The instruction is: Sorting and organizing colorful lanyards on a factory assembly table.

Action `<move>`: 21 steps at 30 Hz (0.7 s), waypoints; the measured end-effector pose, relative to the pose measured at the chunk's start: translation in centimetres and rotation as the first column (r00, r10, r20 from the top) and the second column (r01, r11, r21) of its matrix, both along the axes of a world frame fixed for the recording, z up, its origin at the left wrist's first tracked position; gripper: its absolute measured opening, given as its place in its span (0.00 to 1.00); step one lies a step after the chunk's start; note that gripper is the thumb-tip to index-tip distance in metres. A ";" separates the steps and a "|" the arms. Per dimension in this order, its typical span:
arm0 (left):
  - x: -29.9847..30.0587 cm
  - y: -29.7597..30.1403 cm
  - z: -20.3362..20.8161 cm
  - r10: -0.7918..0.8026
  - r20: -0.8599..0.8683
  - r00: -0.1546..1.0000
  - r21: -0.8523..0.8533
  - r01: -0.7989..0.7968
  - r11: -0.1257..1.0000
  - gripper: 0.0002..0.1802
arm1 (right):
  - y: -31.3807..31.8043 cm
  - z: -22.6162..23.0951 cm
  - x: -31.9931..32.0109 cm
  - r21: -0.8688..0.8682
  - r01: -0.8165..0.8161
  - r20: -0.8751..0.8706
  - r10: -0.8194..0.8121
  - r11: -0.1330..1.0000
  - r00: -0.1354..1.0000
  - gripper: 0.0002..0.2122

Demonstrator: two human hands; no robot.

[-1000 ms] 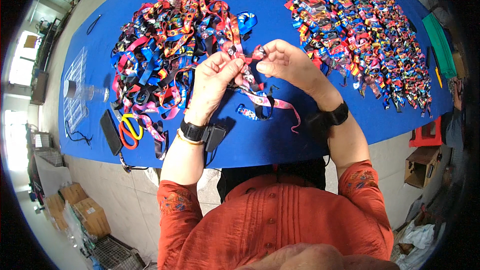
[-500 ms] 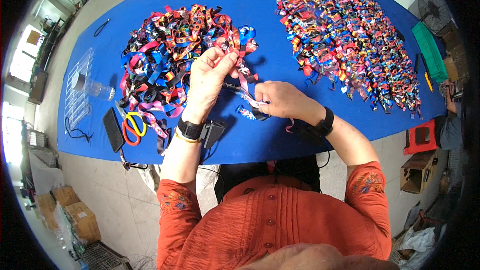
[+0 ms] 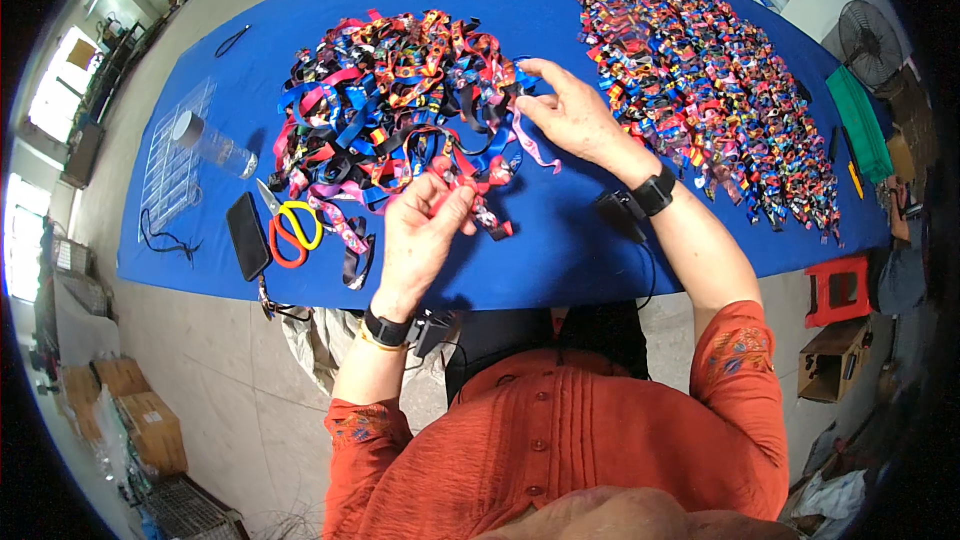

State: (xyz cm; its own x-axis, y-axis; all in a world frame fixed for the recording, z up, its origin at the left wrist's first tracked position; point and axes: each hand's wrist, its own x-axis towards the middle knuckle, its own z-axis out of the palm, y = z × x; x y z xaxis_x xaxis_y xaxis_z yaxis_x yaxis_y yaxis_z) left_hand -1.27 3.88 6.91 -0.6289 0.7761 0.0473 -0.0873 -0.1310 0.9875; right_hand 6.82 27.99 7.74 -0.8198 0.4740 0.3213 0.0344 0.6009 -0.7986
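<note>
left hand pinches ribbon; right hand touches pile.

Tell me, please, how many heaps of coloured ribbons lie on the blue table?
2: the tangled heap at the middle, which the right hand touches, and the wider spread heap at the right.

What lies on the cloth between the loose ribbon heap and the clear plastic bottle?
In the head view, only bare blue table cloth separates the clear plastic bottle from the loose ribbon heap; the scissors lie nearer the person, outside that stretch.
</note>
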 end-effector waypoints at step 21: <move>6.3 3.3 -3.7 -0.172 0.061 0.983 -0.170 0.180 0.969 0.06 | -5.4 -2.8 10.8 -0.616 -0.038 0.194 0.198 0.787 0.961 0.05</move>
State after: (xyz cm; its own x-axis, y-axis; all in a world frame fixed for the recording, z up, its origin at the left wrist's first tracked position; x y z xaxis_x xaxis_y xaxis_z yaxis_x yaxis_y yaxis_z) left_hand 5.06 7.16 3.19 -0.4800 0.8685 -0.1239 -0.1392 0.0641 0.9882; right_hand 17.62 22.58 4.95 -0.8940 0.3981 -0.2058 0.2299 0.0131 -0.9731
